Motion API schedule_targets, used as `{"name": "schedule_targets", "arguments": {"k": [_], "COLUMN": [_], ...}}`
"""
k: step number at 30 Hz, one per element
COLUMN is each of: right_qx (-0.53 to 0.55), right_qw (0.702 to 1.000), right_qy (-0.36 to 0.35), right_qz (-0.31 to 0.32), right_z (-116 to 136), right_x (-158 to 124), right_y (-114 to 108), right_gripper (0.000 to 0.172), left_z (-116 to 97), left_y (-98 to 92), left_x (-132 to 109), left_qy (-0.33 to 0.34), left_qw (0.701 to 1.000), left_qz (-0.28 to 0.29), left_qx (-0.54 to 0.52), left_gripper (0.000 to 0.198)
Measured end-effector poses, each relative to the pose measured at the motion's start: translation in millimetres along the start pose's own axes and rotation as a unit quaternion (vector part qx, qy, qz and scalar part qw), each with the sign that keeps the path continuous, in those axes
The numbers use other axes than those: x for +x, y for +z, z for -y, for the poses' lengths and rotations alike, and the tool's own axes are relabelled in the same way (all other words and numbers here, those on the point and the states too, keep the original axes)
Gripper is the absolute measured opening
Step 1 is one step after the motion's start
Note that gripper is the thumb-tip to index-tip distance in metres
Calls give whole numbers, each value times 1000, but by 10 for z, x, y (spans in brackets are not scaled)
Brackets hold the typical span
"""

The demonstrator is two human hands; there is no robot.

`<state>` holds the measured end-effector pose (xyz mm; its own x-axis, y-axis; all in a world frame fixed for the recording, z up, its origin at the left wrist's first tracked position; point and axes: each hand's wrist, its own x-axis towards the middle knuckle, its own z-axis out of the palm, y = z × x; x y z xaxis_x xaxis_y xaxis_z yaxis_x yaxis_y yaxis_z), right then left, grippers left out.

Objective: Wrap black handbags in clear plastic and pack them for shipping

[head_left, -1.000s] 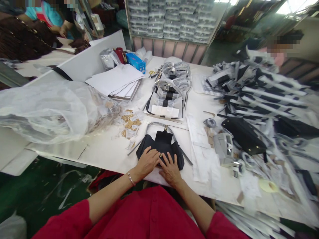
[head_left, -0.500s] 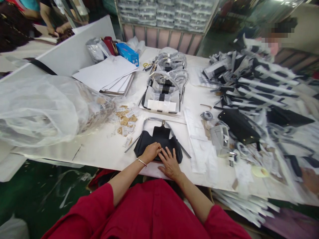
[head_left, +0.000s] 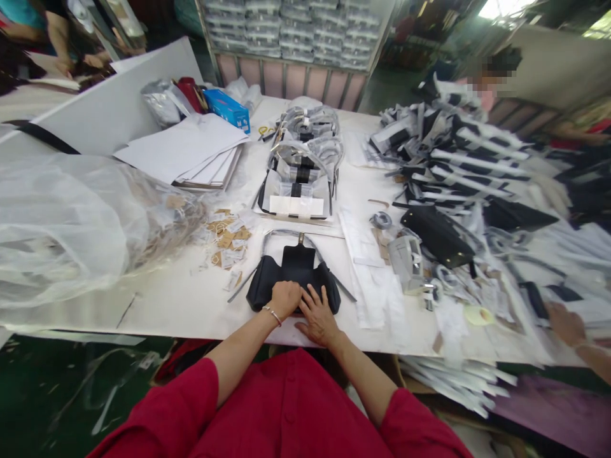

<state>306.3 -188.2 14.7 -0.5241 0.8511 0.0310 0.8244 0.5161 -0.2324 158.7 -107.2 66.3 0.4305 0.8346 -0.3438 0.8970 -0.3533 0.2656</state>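
A black handbag [head_left: 266, 284] lies on the worktable in front of me, its flap turned up and away from me. Behind the flap arches its handle, which looks wrapped in greyish film, with strap ends sticking out at both sides. My left hand [head_left: 285, 299] is closed, knuckles up, against the bag's near middle; whatever its fingers hold is hidden. Right beside it my right hand [head_left: 319, 319] rests flat on the bag's near side, its fingers spread, the fingertips close to my left hand.
Beyond the bag stands a row of wrapped handbags [head_left: 298, 184]. Paper tags [head_left: 229, 238] and a big plastic bag [head_left: 71, 222] lie left. White strips [head_left: 365, 273], a tape dispenser [head_left: 405, 261] and a heap of bags [head_left: 458, 152] are right. A co-worker's hand [head_left: 566, 323] reaches in.
My left hand has curled from a pinch into a more closed fist at the handbag's near middle. My right hand stays spread on the bag. The view has shifted slightly right.
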Motion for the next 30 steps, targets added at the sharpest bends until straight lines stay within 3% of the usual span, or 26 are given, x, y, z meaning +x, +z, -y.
{"name": "schedule_targets", "arguments": {"k": [5, 7, 9, 12, 16, 19, 25, 30], "right_qx": [17, 24, 27, 28, 22, -2, -55, -44], "right_qw": [1000, 1000, 1000, 1000, 1000, 1000, 990, 993], "right_qy": [9, 10, 11, 10, 2, 10, 111, 100], "right_qz": [15, 15, 10, 2, -3, -27, -68, -54], "right_z": [2, 3, 4, 2, 12, 54, 136, 70], "right_x": [12, 7, 1, 6, 24, -34, -306, -344], "right_y": [-36, -40, -36, -38, -82, -96, 35, 107], "right_gripper": [83, 83, 82, 78, 79, 77, 86, 89], "left_z": [6, 79, 210, 456, 653, 669, 629, 635], "left_y": [11, 104, 272, 576, 802, 800, 738, 805], "left_x": [-14, -118, -240, -358, -353, -322, -332, -464], "left_qy": [-22, -5, 63, 215, 261, 265, 273, 268], "left_qw": [1000, 999, 991, 955, 931, 928, 922, 913], "left_qz": [-7, -41, -112, -198, -239, -245, -265, -304], "left_qx": [10, 16, 29, 57, 89, 95, 73, 44], "left_gripper": [41, 43, 41, 41, 53, 57, 50, 50]}}
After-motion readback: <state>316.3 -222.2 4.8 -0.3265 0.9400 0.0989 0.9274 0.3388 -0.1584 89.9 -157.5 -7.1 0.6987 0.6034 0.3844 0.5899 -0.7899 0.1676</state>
